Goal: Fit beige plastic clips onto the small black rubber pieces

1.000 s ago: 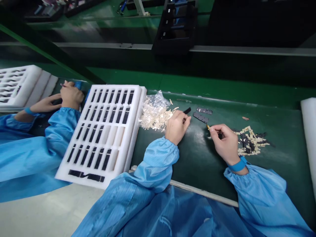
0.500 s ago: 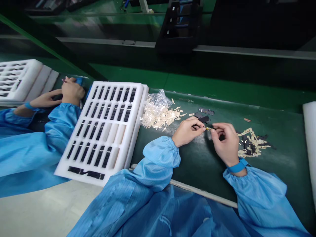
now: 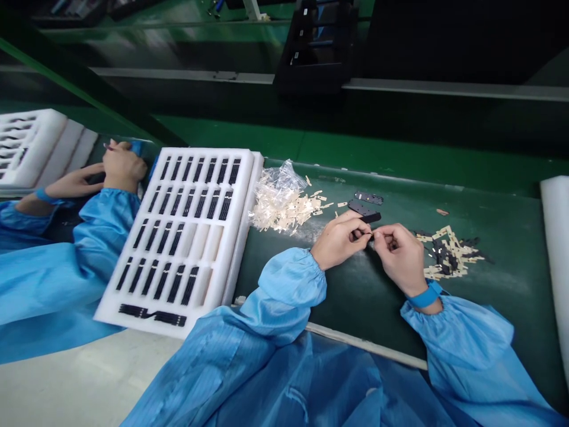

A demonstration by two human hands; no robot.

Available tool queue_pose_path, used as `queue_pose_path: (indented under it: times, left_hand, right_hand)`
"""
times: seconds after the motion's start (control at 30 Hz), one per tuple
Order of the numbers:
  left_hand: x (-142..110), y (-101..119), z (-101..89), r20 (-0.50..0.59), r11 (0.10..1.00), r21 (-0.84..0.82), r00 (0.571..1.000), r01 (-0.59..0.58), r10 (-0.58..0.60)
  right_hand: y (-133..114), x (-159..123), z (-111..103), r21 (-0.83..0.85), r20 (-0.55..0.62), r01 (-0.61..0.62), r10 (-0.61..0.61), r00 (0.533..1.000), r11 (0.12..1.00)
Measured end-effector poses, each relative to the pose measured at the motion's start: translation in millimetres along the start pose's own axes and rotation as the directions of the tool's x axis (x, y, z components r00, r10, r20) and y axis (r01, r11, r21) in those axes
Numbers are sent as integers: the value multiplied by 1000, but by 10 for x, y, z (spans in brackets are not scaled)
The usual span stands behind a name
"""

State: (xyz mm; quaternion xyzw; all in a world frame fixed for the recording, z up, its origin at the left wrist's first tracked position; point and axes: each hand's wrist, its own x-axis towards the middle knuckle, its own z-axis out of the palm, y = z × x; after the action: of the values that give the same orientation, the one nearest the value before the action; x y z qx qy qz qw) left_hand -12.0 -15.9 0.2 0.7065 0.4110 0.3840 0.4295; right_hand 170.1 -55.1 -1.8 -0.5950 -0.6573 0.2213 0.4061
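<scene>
My left hand [image 3: 340,240] is shut on a small black strip [image 3: 371,217], and its fingertips meet my right hand [image 3: 400,255] above the green mat [image 3: 355,296]. My right hand pinches a tiny part that my fingers mostly hide. Two dark perforated plates [image 3: 361,207] lie just beyond my hands. To the right is a heap of cream and black pieces [image 3: 447,255]. To the left, cream strips [image 3: 288,213] spill from a clear plastic bag [image 3: 280,177]. A white foam tray [image 3: 231,249] holds rows of black strips.
A co-worker's hands [image 3: 121,169] in blue sleeves work behind a second foam tray [image 3: 31,142] at the left. A white foam roll [image 3: 555,249] stands at the mat's right edge. A black rack [image 3: 315,47] rises beyond the bench.
My left hand has moved right with the black strip and now meets my right hand. The view has shifted slightly.
</scene>
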Motion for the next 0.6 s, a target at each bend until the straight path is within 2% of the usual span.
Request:
queue_pose_path:
  times: [0.07,0.13,0.2,0.3,0.4,0.6]
  left_hand:
    - [41,-38,-53,-99,999,-31,994,34,-37]
    - [77,-63,-110,-253,995,-33,962,95,-100]
    - [87,-62,-136,-327,992,12,938,123,-112]
    - [49,-15,-87,-223,992,100,974,72,-48]
    - [-8,40,-2,-123,990,136,992,40,-23]
    - [-43,92,27,-67,986,160,997,49,-39]
  right_hand:
    - [47,6,8,51,-58,-95,98,994,994]
    - [63,13,21,106,-95,-152,162,982,983]
    - [33,18,42,106,-70,-124,131,989,987]
    - [-56,22,81,58,-35,-18,20,999,998]
    - [-109,18,104,27,-48,28,-27,999,999]
    - [-95,3,87,-2,-38,60,-60,997,998]
